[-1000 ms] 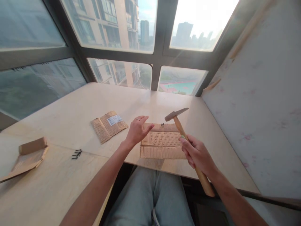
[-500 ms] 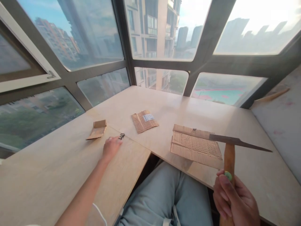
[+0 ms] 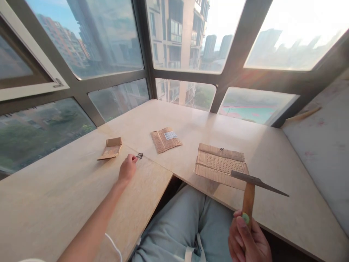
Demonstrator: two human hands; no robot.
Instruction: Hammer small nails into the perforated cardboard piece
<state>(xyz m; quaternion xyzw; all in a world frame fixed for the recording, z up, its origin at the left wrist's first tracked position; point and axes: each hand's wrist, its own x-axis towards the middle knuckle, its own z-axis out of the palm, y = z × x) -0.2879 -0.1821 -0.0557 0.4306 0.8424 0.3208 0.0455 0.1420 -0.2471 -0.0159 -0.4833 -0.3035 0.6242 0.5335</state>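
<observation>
My right hand point(image 3: 248, 238) is wrapped round the wooden handle of a hammer point(image 3: 248, 200), held upright at the lower right. Its dark head is long and tapers to a thin point on the right. Behind the head lies a flattened corrugated cardboard piece point(image 3: 225, 162) with rows of small holes and a few dark nails point(image 3: 221, 149) at its far edge. My left hand point(image 3: 127, 167) rests low over the table, thumb and fingertips pinched together beside a small pile of dark nails point(image 3: 140, 155). Whatever the pinch holds is too small or hidden to make out.
A folded cardboard piece point(image 3: 111, 146) stands open left of the nails. Another cardboard piece with a white label point(image 3: 166, 139) lies mid-table. The pale L-shaped tabletop point(image 3: 68, 189) has an inner corner at my lap. Windows enclose the far sides; a white cable point(image 3: 113, 244) hangs lower left.
My left hand has drawn slightly back and left from the nail pile, its fingers now pinched. My right hand has brought the hammer left and lower, in front of the holed cardboard.
</observation>
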